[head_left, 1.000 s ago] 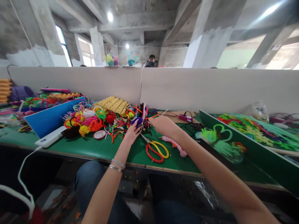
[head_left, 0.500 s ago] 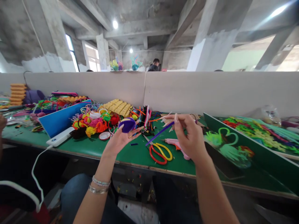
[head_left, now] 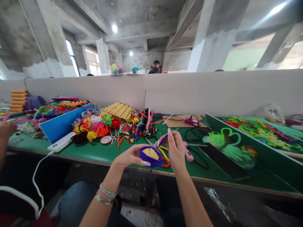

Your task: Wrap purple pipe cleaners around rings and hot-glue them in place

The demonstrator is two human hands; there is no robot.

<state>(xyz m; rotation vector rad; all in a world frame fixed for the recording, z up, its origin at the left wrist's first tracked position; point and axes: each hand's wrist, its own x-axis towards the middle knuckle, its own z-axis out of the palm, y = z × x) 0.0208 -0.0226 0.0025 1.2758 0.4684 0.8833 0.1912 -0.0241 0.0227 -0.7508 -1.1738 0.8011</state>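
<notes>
As seen from the head camera, the left hand [head_left: 129, 156] grips a purple ring with a yellow centre [head_left: 151, 155], held above the near edge of the green desk [head_left: 99, 151]. Beside it, the right hand [head_left: 175, 150] pinches a purple pipe cleaner [head_left: 163, 140] whose lower end meets the ring. Scissors [head_left: 163, 157] lie on the desk just behind the ring, partly hidden. Farther back sits a pile of coloured craft pieces [head_left: 111, 124].
</notes>
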